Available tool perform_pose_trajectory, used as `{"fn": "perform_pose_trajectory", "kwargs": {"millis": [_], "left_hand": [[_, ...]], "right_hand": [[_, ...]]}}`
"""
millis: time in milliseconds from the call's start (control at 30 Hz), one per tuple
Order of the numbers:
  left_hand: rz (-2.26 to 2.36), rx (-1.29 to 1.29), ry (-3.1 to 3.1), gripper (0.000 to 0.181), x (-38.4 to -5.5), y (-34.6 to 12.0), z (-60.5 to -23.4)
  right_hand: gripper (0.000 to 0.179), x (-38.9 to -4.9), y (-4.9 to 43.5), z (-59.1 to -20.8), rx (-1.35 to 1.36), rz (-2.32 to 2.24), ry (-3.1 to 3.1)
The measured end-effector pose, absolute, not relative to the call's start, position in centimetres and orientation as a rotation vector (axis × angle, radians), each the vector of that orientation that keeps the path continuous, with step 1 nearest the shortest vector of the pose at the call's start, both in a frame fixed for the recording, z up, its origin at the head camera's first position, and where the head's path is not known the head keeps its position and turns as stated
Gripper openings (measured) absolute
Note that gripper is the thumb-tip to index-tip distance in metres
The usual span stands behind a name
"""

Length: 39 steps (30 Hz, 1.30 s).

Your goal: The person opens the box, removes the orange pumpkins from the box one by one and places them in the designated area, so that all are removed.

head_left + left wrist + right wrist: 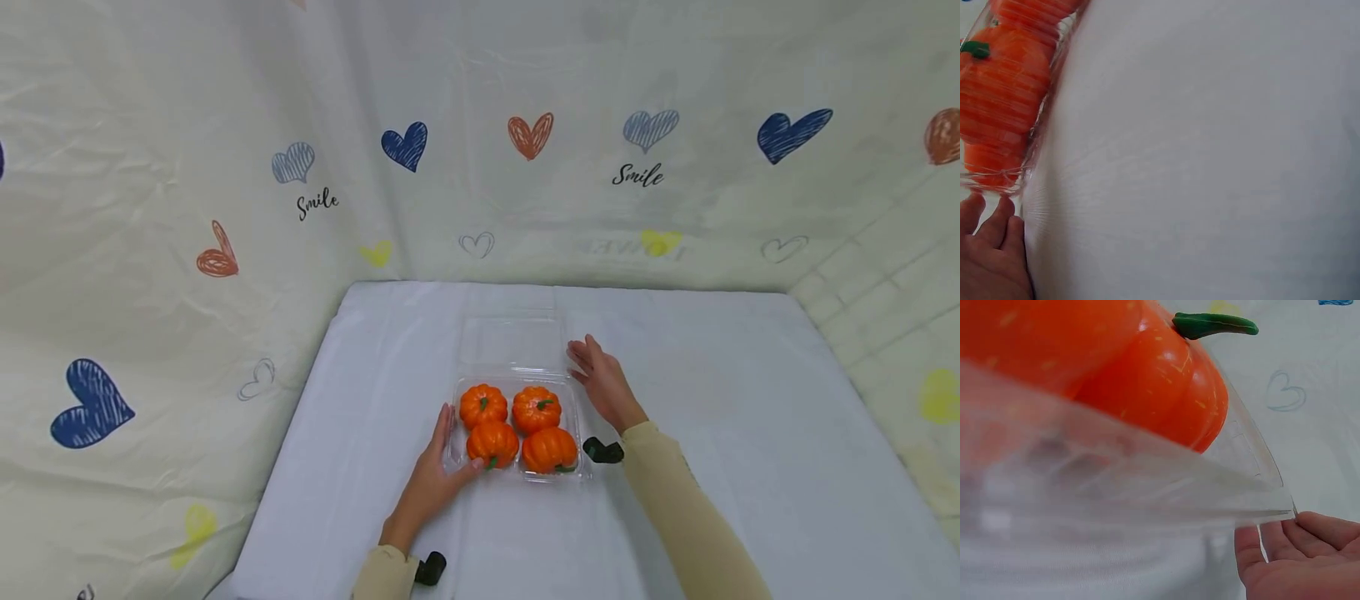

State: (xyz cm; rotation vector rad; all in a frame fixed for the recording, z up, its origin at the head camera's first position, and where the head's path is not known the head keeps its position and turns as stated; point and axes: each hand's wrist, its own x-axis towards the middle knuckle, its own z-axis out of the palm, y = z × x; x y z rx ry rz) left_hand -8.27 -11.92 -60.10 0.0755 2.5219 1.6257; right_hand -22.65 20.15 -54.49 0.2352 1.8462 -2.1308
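We reckon tugging the lid (pixel 510 340) could tip the clear tray (pixel 573 414) of pumpkins (pixel 537 409) between us, since the left hand (pixel 435 473) just rests straight-fingered against it and the right hand (pixel 607 386) is loosely spread, holding nothing.

From well above, the head view looks forward and down over the white table (pixel 720 392) to the heart-printed backdrop (pixel 570 200), while the wrist views look in low and close from either side of the clear container (pixel 575 408), whose orange pumpkins (pixel 529 417) all three share.
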Motion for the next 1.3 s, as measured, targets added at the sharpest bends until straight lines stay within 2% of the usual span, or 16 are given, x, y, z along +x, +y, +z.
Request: {"fn": "perform_pose_trajectory", "kwargs": {"millis": [167,367,733,967,1300], "left_hand": [[1.628,0.113,2.517,0.111,-9.0,-11.9,-59.8],[1.660,0.101,2.507,0.110,-9.0,-11.8,-59.9],[1.649,0.042,2.526,0.106,-8.5,-11.5,-60.4],[1.661,0.047,2.536,0.107,-8.5,-11.4,-60.4],[1.672,0.047,2.523,0.105,-8.3,-11.5,-59.9]], "right_hand": [[0.079,-22.7,20.7,-54.2,0.199,-2.106,1.896],[0.070,-21.7,20.8,-52.9,0.103,-1.835,2.253],[0.059,-16.8,18.5,-52.5,-0.178,-1.469,2.591],[0.054,-15.2,16.9,-52.8,-0.321,-1.330,2.730],[0.045,-14.9,16.5,-53.0,-0.294,-1.306,2.791]]}}
